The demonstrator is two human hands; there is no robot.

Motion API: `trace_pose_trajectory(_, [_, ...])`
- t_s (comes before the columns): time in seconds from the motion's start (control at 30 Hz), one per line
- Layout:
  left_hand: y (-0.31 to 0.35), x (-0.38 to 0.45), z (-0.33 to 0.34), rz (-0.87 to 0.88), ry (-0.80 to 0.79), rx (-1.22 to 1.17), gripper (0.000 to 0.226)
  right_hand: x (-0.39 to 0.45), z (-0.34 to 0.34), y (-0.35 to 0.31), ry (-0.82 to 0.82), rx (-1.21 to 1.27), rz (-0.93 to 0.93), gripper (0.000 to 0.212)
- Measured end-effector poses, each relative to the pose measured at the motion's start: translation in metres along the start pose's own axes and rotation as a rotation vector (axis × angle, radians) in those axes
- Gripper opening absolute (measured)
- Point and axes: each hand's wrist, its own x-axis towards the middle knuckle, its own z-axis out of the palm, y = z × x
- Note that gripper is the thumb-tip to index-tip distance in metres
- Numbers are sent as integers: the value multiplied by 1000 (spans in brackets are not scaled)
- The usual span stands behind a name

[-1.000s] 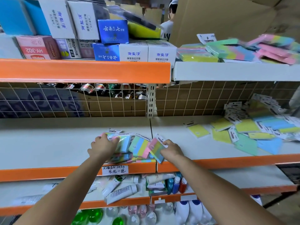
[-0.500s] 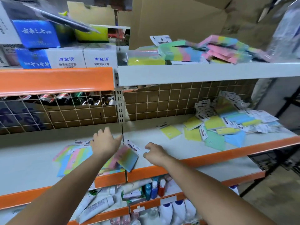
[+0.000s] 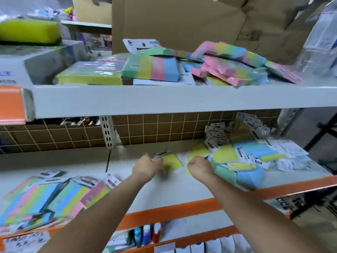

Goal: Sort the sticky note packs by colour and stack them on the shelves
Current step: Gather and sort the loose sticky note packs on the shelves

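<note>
Both hands (image 3: 146, 166) (image 3: 199, 166) reach yellow packs (image 3: 172, 161) on the middle shelf (image 3: 178, 185)

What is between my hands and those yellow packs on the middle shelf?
Nothing visible. The left hand is already at the yellow pack lying alone on the shelf, and the right hand is at the next yellow pack, beside the mixed pile.

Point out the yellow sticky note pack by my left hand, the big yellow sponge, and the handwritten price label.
yellow sticky note pack (image 3: 172, 162): head view, middle of its face.
yellow sponge (image 3: 30, 31): head view, front side.
handwritten price label (image 3: 23, 241): head view, centre.
</note>
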Motion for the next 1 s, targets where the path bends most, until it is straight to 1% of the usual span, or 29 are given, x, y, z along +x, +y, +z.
trace_pose_trajectory(0.17, [35,9,28,25,-6,13,40,19,-28,18,44,-11,-41,22])
trace_pose_trajectory(0.27, [63,13,45,61,4,37,37,28,-51,33,100,33,-14,22])
trace_pose_trajectory(0.37, [91,14,66,104,-25,12,37,37,-77,55,176,21,9,18])
trace_pose_trajectory(0.47, [114,14,83,151,-59,-31,40,43,-99,76,276,-54,46,26])
trace_pose_trajectory(0.57, [137,17,102,198,-108,-62,38,52,-120,103,403,-97,63,31])
trace_pose_trajectory(0.63, [153,17,114,217,-140,-112,36,60,-129,121,557,-157,-1,43])
trace_pose_trajectory(0.67, [160,18,120,220,-153,-133,37,65,-133,129,597,-194,-34,48])
trace_pose_trajectory(0.73, [174,20,131,222,-171,-143,39,76,-139,143,656,-285,12,56])
trace_pose_trajectory(0.83, [190,21,147,252,-195,-83,39,86,-152,154,485,-286,207,83])
trace_pose_trajectory(0.9, [195,23,156,258,-208,-24,40,94,-154,161,388,-273,264,98])
trace_pose_trajectory(0.93, [196,25,159,257,-206,-5,39,97,-154,162,357,-258,272,100])
trace_pose_trajectory(1.0, [198,29,162,249,-190,21,37,101,-154,161,330,-219,280,96])
